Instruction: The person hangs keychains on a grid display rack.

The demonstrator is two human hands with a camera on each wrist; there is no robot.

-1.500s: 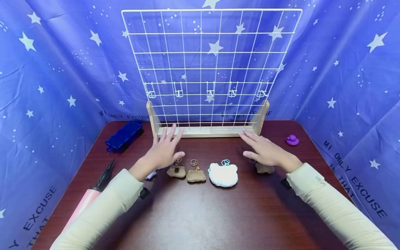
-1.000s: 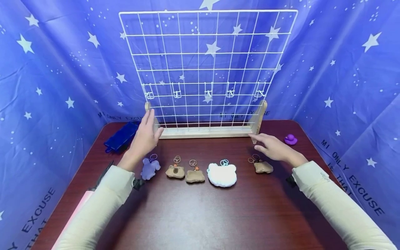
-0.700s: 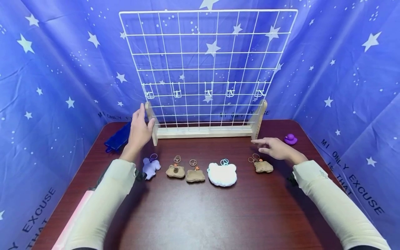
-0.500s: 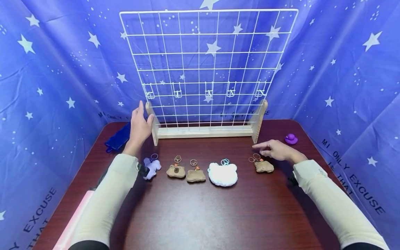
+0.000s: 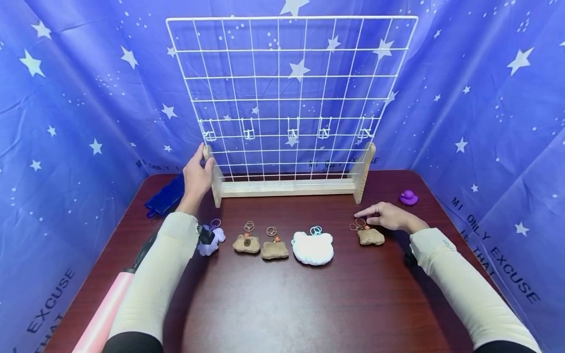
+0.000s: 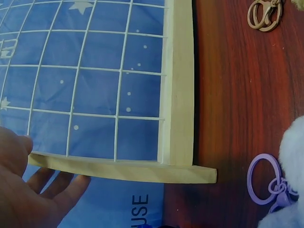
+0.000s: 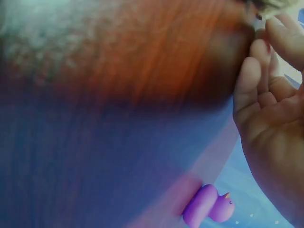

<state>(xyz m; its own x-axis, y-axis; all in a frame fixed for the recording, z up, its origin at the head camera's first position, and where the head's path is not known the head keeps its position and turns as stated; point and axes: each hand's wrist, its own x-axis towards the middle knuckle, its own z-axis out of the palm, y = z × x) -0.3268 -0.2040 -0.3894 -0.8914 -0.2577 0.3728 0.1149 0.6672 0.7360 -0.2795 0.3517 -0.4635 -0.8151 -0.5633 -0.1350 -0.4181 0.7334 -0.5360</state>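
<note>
Starry curtain point(image 5: 110, 93) behind worktop point(image 5: 247, 304). Just wrapped left hand point(image 5: 196, 179) round wooden stand's left upright point(image 5: 216, 189), lowered right hand point(image 5: 389, 216), with index straight, beside brown plush keychain point(image 5: 371, 238) toward right edge, so likely within reach.

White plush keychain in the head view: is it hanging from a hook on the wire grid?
No, the white plush keychain lies on the dark red-brown table, in front of the wire grid.
</note>
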